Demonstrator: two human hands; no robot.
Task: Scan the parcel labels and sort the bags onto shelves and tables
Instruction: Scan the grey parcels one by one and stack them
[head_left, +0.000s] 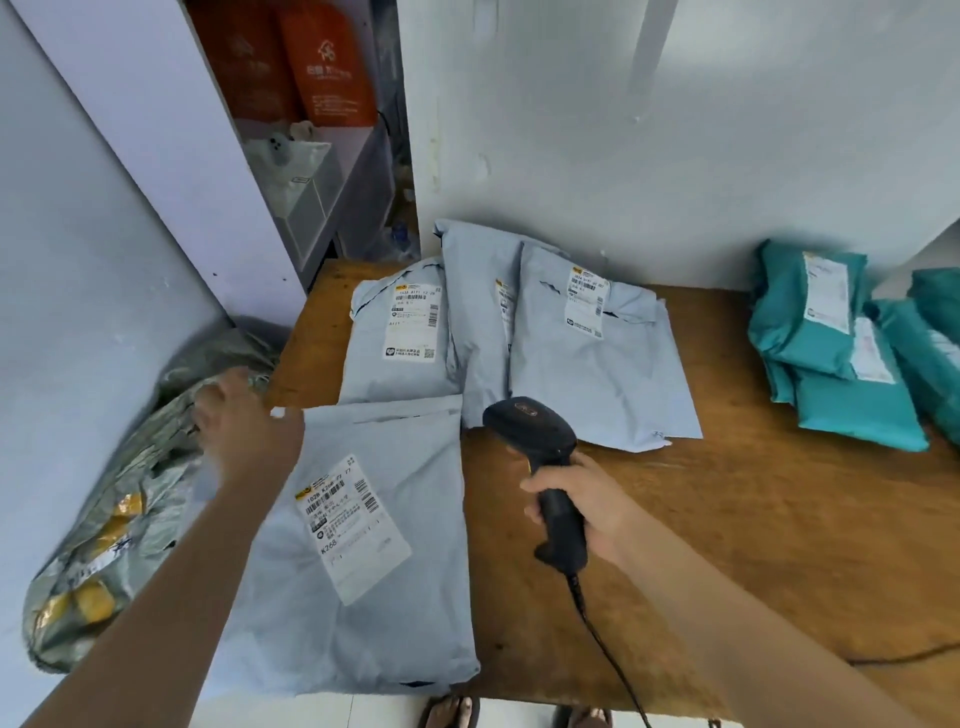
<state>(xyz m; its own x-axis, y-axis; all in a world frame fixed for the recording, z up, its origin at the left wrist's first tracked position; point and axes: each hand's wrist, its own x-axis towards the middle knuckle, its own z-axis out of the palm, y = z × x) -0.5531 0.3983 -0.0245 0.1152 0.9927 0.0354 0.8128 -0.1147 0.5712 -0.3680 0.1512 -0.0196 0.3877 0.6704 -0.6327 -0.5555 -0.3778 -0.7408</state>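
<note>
A grey parcel bag (363, 597) with a white label (350, 525) lies at the near left of the wooden table (753, 519). Three more grey bags (587, 364) lie overlapping behind it, labels up. My right hand (582, 506) grips a black corded barcode scanner (540, 441), its head above the table between the bags. My left hand (239, 415) reaches left past the table edge onto a large grey-green sack (119, 493); its grip is blurred.
Teal parcel bags (831, 353) are stacked at the table's right. A white shelf unit (322, 171) at the back left holds orange bags (327, 67). White walls close in behind and at left. My sandalled feet (452, 712) show below the table edge.
</note>
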